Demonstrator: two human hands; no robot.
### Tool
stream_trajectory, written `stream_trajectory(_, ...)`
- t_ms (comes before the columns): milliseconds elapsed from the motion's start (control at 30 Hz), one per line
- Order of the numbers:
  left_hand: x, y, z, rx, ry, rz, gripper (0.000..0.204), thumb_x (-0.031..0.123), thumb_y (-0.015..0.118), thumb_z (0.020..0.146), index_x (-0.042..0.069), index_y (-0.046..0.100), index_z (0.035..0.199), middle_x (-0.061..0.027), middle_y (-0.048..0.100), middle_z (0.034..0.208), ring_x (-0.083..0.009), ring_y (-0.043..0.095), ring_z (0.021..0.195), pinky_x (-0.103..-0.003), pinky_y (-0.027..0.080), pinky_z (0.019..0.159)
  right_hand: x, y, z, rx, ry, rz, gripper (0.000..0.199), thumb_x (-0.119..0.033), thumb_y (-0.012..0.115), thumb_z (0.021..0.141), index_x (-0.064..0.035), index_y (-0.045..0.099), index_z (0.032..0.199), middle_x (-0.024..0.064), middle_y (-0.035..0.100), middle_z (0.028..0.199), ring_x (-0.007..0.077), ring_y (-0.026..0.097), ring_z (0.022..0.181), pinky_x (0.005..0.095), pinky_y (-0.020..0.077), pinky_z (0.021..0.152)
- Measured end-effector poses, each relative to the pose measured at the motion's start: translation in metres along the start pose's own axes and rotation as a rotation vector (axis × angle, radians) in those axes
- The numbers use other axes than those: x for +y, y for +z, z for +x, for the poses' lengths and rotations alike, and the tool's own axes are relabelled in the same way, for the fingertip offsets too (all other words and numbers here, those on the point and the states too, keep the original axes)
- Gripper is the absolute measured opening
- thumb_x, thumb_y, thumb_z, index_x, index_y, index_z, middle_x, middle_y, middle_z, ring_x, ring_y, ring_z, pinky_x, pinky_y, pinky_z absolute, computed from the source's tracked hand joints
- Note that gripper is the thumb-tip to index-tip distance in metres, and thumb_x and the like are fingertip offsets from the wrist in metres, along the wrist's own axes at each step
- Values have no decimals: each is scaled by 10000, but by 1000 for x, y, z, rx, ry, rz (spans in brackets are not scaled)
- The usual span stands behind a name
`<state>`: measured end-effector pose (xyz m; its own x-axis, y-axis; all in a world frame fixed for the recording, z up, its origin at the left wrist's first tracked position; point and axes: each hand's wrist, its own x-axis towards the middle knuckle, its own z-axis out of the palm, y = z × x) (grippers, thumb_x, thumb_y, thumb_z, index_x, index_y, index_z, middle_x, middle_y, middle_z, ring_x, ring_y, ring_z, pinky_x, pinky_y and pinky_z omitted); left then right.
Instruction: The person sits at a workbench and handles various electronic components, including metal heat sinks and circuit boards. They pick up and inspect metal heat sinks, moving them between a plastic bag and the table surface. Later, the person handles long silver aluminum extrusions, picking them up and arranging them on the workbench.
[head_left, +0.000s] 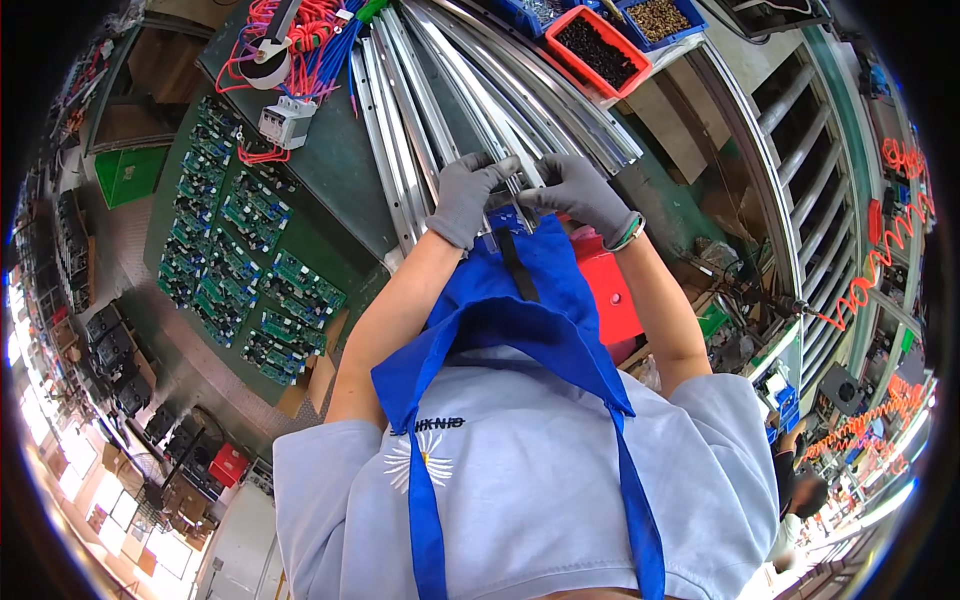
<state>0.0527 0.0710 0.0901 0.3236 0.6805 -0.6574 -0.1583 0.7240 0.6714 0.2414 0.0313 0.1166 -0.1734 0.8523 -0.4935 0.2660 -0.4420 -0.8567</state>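
Observation:
Long silvery metal rails (pixel 398 140) lie fanned out on the dark green table, their near ends toward me. My left hand (pixel 466 198), in a grey glove, is closed with thumb and fingers around the near end of a metal rail (pixel 508 172). Opposite it, my right hand (pixel 590 198), gloved too, pinches the same end between thumb and fingers. The fingertips cover most of that end, so any small part there is hidden. Just below both hands hangs my blue apron (pixel 510 275).
Red and blue wires (pixel 300 45) and a white circuit breaker (pixel 286 122) lie at the table's far left. A red bin (pixel 597 52) of dark screws and a blue bin (pixel 658 20) of brass-coloured parts stand far right. Green circuit boards (pixel 225 270) are laid out at left.

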Motion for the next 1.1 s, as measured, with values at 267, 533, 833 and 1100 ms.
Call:
stream_trajectory(267,-2,-8,10,-44,7,149,318,171,700,897,-40,613,1119,-116,683,1023,-192,686,893,-332,597,759,-2,-24,11,-67,30,-40,318,-241,782,732,29,636,815,50,603,665,99,582,646,285,478,584)
stream_trajectory(533,-7,2,17,-58,13,71,312,144,659,922,-74,588,1133,-164,681,1062,-256,696,952,-361,602,782,1,-53,1,561,-123,-782,385,-332,693,765,-64,648,1037,152,648,1035,340,637,948,443,504,822)
stream_trajectory(833,2,13,19,-125,11,74,290,145,654,920,-55,606,1125,-129,682,1014,-216,682,922,-324,599,733,-5,-3,-50,539,-66,-249,199,-237,693,832,-71,697,942,114,679,861,247,681,811,355,527,732)
stream_trajectory(1100,17,38,26,-111,-4,55,225,117,708,877,-27,652,1041,-88,681,955,-170,674,805,-310,612,658,5,13,-64,591,-125,-209,111,-147,710,818,-45,685,852,98,675,840,195,675,710,310,533,661)
